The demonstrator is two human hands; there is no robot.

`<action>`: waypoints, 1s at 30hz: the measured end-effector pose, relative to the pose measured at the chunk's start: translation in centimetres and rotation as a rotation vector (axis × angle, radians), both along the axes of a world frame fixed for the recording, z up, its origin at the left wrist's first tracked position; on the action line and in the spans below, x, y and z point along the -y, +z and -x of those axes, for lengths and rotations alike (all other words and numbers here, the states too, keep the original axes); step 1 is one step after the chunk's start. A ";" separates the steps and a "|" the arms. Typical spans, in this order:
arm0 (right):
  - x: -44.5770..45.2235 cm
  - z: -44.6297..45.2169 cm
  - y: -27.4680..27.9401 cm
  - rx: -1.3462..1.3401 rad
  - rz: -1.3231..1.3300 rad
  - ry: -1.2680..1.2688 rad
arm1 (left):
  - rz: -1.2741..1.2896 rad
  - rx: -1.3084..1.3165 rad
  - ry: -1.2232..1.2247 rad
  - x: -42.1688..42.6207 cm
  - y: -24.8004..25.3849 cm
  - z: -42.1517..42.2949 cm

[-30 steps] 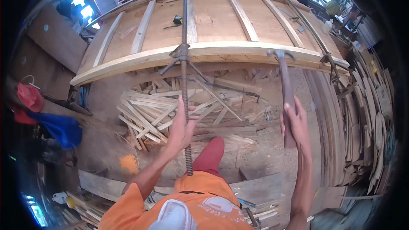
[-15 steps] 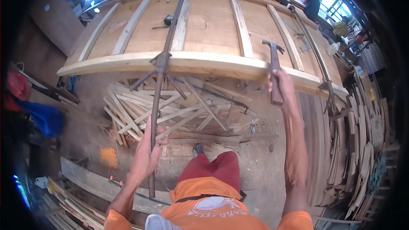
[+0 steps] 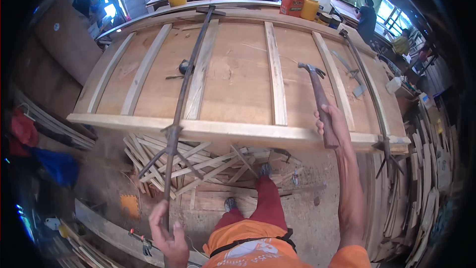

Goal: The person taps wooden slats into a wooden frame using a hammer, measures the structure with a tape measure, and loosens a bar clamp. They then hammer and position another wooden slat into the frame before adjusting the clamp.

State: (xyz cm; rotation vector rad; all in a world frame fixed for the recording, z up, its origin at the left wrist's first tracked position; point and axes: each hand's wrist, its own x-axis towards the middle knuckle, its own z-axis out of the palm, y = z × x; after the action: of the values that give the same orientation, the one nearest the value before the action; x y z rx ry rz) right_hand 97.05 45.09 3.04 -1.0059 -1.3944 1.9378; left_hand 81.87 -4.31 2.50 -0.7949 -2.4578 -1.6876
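Note:
My right hand grips the wooden handle of a claw hammer, its head raised over the panel. My left hand is at the lower end of a long bar clamp, its fingers apart around the bar. The clamp lies across a framed plywood panel with pale wooden slats. Its winged jaw sits at the panel's front rail. Near the bar, a tape measure rests on the plywood.
A second bar clamp crosses the panel's right side. Scrap strips lie on the floor under the front rail. Stacked boards stand at right. A red box and yellow containers stand behind; people are farther back.
The hammer and my right hand have moved forward over the panel. My left hand has slid down toward the clamp's near end, its fingers loosening. More of the panel shows.

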 end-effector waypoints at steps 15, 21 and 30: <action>-27.9 13.9 -4.1 0.018 0.137 0.254 | 0.146 0.117 -0.368 -52.3 -8.9 8.4; -32.5 14.2 -4.0 0.100 -0.122 0.201 | 0.352 0.052 -0.434 -55.9 -10.2 9.7; -39.3 21.7 0.2 0.234 -0.904 0.157 | 0.359 -0.015 -0.491 -55.4 -10.9 10.0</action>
State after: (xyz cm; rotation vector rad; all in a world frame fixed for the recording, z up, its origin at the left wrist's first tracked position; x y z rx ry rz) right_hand 75.40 84.38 3.23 -0.6827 -2.2211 1.0495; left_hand 71.89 51.11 -8.44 -1.5519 -2.7541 -1.3387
